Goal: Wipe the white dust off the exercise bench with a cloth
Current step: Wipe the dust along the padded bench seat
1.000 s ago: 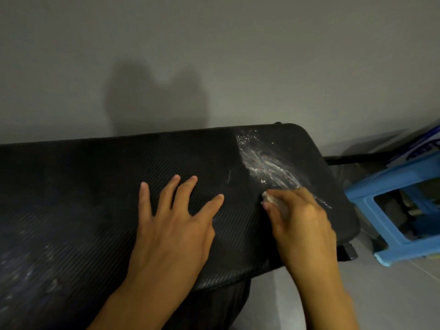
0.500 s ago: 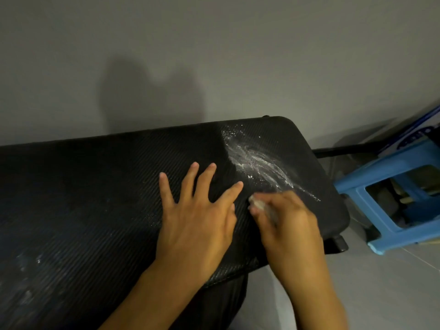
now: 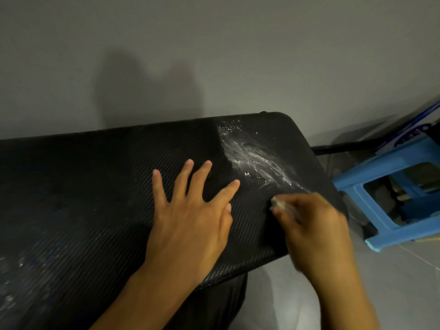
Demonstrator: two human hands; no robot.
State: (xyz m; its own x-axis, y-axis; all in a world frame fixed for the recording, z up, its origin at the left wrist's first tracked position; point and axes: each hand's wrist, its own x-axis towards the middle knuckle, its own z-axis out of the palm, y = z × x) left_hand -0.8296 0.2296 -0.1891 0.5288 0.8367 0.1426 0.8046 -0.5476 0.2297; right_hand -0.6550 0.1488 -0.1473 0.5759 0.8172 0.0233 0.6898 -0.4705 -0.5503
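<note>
The bench (image 3: 95, 198) is braced by the left hand (image 3: 190, 222), laid flat on the black pad with fingers spread and straight, nothing held. A small pale cloth (image 3: 279, 204) is bunched in the right hand (image 3: 309, 222), fingers curled tight round it, only a scrap of it seen at the fingertips; the hand is blurred, so finer detail cannot be told. The cloth is pressed to the pad at the near edge of the dust (image 3: 252, 158), a white streaked smear fanned toward the far right corner by the wall (image 3: 214, 55). The wiping step is judged to be in hand, with most of that smear not yet cleared. A stroke up through the streaks to the far corner is called for next, with the pad steadied. A fainter white haze (image 3: 14, 294) is seen at the bench's near left end, and will likely need passes too. A blue stool (image 3: 352, 194) is stood just beside the bench's right end.
</note>
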